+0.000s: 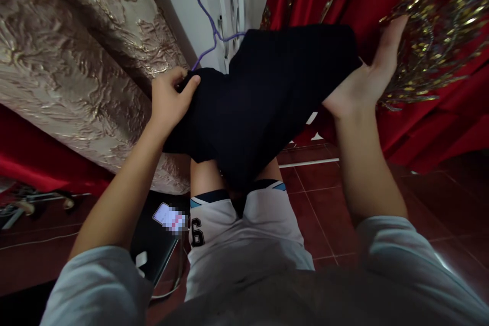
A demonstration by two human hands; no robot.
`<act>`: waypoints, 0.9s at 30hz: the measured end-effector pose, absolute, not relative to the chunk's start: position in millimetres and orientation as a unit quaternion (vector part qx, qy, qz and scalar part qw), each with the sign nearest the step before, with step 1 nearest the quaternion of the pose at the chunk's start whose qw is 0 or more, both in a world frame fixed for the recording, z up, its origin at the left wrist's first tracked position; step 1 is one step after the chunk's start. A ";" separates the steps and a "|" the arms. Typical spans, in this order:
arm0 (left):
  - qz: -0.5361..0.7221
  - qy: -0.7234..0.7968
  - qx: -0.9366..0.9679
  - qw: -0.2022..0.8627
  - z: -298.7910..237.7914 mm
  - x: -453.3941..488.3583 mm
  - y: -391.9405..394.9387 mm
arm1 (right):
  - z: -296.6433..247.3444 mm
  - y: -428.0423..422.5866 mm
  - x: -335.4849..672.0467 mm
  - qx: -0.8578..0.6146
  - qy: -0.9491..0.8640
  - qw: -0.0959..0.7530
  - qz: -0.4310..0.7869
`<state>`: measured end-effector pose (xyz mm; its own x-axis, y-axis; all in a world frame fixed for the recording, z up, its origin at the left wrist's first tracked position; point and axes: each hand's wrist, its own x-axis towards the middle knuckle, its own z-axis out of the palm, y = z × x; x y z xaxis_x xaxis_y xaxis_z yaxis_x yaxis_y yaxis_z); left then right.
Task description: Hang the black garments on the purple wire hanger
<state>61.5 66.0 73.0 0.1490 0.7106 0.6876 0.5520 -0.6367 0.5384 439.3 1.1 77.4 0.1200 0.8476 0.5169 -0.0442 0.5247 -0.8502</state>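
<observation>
Navy garment hung on a purple hanger at the frame's upper centre. The left hand pinched its left edge; the right hand, thumb spread, met its right edge, hidden fingers leaving the grip unclear.

The garment is at 12 o'clock before the legs, a hanger at its 11 o'clock edge, a phone on the surface at 8.

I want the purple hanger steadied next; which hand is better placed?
Probably the left hand: it pinches the dark garment right beside one arm of the purple hanger. The right hand is at the garment's opposite side, thumb spread, farther from the hanger.
</observation>
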 end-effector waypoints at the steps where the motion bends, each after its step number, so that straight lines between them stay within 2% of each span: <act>1: 0.505 0.419 0.750 0.084 72.0 60.7 75.3 | 82.9 -6.0 429.5 -0.364 -0.569 0.656 0.335; 3: 0.517 0.416 0.743 0.088 69.2 56.8 89.6 | 84.2 -20.7 407.4 -0.371 -0.598 0.611 0.363; 6: 0.532 0.399 0.744 0.070 64.7 52.5 86.7 | 61.8 -35.5 380.0 -0.301 -0.729 0.432 0.437; 8: 0.541 0.362 0.757 0.056 63.1 57.0 67.1 | 38.5 -35.9 368.8 -0.273 -0.809 0.341 0.394; 9: 0.544 0.335 0.767 0.058 62.9 62.3 54.3 | 27.0 -33.0 364.4 -0.284 -0.833 0.332 0.339; 13: 0.558 0.224 0.787 0.136 67.2 95.0 10.2 | -5.8 -11.7 347.4 -0.372 -0.839 0.386 0.094; 16: 0.566 0.195 0.775 0.202 72.7 113.8 -1.9 | -14.0 -1.2 332.0 -0.387 -0.830 0.401 -0.015; 21: 0.568 0.186 0.753 0.275 76.0 120.5 -23.4 | -18.1 0.8 311.9 -0.355 -0.837 0.412 -0.063; 27: 0.483 0.213 0.743 0.411 62.1 116.4 -39.7 | -31.1 -5.0 322.1 -0.333 -0.822 0.459 -0.055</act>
